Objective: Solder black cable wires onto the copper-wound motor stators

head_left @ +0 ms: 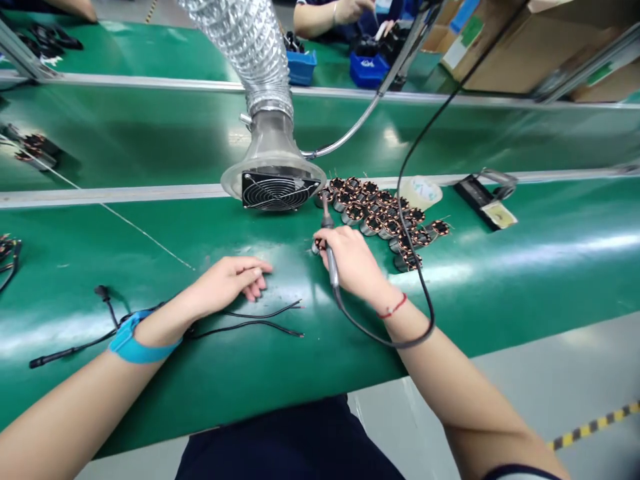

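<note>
In the head view my right hand is closed round a soldering iron, its tip pointing away from me toward the nearest copper-wound motor stators. A single stator shows beside my right fingers, partly covered; I cannot tell whether they touch it. My left hand rests low over the bench, its index finger stretched out and the other fingers loosely bent, with nothing visible in them. Black cables with bared ends pass beneath my left wrist, which wears a blue strap.
A fume extractor fan hangs from a silver duct above the bench. The iron's cord loops over the stators and my right forearm. A soldering iron stand sits at the right. Co-workers' arms and blue bins are across the bench.
</note>
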The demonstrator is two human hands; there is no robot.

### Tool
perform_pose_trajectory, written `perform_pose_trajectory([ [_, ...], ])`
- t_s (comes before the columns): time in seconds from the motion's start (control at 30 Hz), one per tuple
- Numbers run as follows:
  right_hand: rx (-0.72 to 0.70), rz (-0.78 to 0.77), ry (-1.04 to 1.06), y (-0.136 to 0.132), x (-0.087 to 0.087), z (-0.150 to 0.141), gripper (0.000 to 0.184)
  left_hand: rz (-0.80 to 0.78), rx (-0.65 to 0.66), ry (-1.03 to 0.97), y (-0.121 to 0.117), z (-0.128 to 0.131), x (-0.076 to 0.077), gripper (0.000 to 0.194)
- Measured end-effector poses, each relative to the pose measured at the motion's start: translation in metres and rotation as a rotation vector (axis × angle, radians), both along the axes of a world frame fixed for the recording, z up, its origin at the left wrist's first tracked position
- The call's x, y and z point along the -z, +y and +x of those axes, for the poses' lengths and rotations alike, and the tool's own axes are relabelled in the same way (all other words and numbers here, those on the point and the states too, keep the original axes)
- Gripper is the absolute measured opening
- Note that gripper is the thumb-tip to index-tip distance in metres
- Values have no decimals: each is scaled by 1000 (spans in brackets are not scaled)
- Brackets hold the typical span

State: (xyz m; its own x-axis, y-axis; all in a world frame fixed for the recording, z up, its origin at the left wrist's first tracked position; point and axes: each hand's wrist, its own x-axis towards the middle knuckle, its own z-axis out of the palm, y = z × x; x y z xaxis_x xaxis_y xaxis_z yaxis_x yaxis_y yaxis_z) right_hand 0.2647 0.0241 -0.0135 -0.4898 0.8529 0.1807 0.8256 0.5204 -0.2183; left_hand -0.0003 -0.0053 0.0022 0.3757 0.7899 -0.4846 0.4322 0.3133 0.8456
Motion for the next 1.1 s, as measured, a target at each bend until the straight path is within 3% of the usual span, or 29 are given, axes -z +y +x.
perform_pose_trajectory([
  [0.1, -80, -49, 47, -32, -2, -16, 28, -22, -151, -91, 11, 10, 5, 25],
  [0.23, -141, -58, 103, -54, -6, -29, 30, -3, -112, -9, 16, 24, 1, 27],
  [0.33, -124, -68, 170, -55, -6, -30, 31, -23, -37, 60, 15, 29, -3, 28],
  [0.5, -88, -118, 295, -53, 2, -25, 40, -56, -72, 61, 17, 33, -6, 20],
  [0.67, -87, -189, 334, -55, 14, -25, 43, -120, -114, -24, 19, 37, -2, 14],
  [0.8, -107, -268, 311, -56, 15, -29, 43, -201, -180, -202, 18, 39, 1, 15],
  [0.9, -138, -295, 302, -57, 13, -31, 43, -167, -136, -227, 14, 35, 0, 19],
  [1.1, -148, -268, 310, -57, 14, -30, 42, -37, 117, 4, 0, 15, 0, 26],
])
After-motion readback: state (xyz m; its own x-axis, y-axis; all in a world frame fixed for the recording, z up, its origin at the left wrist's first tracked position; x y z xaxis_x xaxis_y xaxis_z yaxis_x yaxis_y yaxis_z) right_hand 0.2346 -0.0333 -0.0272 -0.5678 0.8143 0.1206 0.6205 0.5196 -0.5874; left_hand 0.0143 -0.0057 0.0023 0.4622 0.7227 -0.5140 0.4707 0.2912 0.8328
